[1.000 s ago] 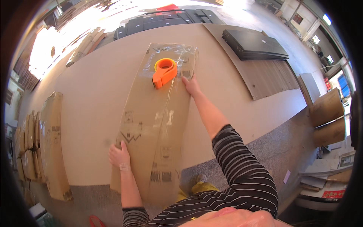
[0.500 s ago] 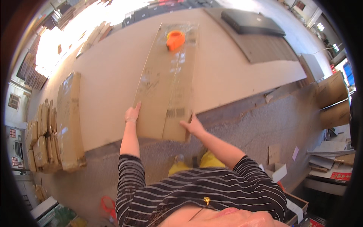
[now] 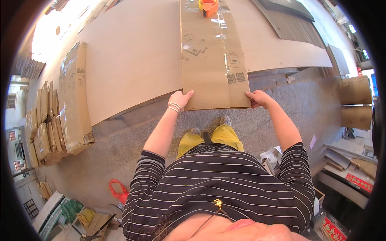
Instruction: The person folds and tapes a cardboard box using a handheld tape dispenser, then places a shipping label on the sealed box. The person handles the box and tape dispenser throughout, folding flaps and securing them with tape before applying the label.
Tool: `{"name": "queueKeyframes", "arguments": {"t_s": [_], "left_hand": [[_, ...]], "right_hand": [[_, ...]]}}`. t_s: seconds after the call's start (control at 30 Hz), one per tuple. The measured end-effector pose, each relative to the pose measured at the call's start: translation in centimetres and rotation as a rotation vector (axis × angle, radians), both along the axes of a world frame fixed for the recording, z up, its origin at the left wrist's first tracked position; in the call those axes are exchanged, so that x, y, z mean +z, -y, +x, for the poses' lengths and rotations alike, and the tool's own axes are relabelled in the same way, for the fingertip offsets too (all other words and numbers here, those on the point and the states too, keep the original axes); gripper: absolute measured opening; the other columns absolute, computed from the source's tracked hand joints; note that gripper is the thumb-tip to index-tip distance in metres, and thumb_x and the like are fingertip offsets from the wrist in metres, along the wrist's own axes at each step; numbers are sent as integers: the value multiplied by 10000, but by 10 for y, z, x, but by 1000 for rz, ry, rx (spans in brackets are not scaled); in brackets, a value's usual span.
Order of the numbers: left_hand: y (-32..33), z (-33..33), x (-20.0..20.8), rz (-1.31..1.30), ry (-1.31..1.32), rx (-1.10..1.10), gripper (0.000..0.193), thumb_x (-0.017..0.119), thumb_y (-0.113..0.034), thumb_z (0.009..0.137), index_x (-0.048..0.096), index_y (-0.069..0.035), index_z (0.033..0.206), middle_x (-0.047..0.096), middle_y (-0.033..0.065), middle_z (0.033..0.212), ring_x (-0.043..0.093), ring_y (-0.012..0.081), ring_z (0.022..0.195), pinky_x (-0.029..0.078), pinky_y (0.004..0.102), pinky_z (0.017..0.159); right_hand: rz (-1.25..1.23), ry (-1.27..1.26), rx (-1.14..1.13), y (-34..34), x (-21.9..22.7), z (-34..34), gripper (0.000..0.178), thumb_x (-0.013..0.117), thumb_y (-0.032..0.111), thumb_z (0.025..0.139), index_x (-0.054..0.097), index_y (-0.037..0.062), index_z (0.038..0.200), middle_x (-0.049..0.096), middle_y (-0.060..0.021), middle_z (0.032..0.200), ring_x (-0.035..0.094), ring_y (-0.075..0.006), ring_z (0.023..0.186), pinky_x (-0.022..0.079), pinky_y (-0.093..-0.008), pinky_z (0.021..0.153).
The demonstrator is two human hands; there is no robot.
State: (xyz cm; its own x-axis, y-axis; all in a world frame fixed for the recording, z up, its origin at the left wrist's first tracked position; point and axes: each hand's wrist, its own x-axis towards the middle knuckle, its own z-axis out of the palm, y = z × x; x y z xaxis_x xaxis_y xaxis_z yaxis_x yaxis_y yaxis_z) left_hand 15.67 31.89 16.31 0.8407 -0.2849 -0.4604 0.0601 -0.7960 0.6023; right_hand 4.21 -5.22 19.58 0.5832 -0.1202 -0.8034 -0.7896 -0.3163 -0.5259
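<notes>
A long, flat cardboard box (image 3: 211, 60) lies on the table, its near end jutting past the table's front edge. Clear tape shines along its middle seam. My left hand (image 3: 181, 99) grips the near left corner, thumb on top and fingers curled down the side. At the opposite corner my right hand (image 3: 258, 99) holds the box the same way, its fingers partly hidden underneath. An orange tape dispenser (image 3: 210, 8) rests on the box's far part, cut by the upper border of the picture.
The pale tabletop (image 3: 136, 52) spreads to both sides. Another long taped carton (image 3: 73, 96) stands at left beside stacked flat cartons (image 3: 46, 128). Dark panels (image 3: 291, 18) lie far right. Cardboard rolls (image 3: 356, 102) and a cluttered bench (image 3: 341, 176) stand right. A red bag (image 3: 118, 190) sits behind left.
The box has swung from a slant to nearly straight ahead, and its near end juts farther past the table edge. Both hands still hold its near corners. The view has tilted downward.
</notes>
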Motion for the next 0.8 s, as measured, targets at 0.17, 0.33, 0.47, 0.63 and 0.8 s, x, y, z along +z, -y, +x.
{"name": "queueKeyframes", "arguments": {"t_s": [0.17, 0.33, 0.47, 0.63, 0.8], "left_hand": [[-9, 35, -4, -44, -666, -192, 722, 562, -610, 843, 658, 94, 970, 693, 176, 842, 701, 237, 733, 582, 307, 628], [-14, 8, -21, -301, -633, 98, 482, 650, -373, 875, 615, 60, 1084, 681, 143, 973, 679, 218, 851, 565, 318, 721], [-16, -31, -49, -591, -445, 309, 306, 628, -185, 912, 590, 16, 1141, 660, 66, 1032, 620, 129, 906, 508, 306, 831], [-24, -45, -83, -749, -262, 232, 288, 573, -127, 938, 559, 18, 1186, 653, 47, 1046, 583, 100, 933, 467, 273, 854], [-22, -50, -109, -837, -160, 263, 217, 548, -78, 937, 603, 17, 1124, 666, 37, 1025, 589, 93, 921, 471, 259, 829]], "right_hand": [[-83, -15, 12, -3, -12, 9, 613, 543, 485, 907, 631, -114, 1009, 678, -207, 906, 690, -268, 775, 578, -362, 661], [-203, 256, -236, -31, -50, -17, 623, 578, 499, 881, 615, -108, 1015, 671, -225, 924, 682, -285, 758, 559, -359, 641], [-306, 435, -517, -64, -78, -37, 478, 581, 436, 897, 580, -31, 999, 653, -245, 898, 660, -359, 820, 515, -418, 695], [-500, 588, -331, -68, -87, -51, 334, 605, 334, 895, 565, 27, 1021, 662, -204, 904, 652, -368, 834, 513, -412, 701], [-459, 619, -276, -62, -96, -51, 271, 611, 274, 894, 562, 25, 989, 664, -191, 872, 651, -349, 814, 504, -397, 686]]}}
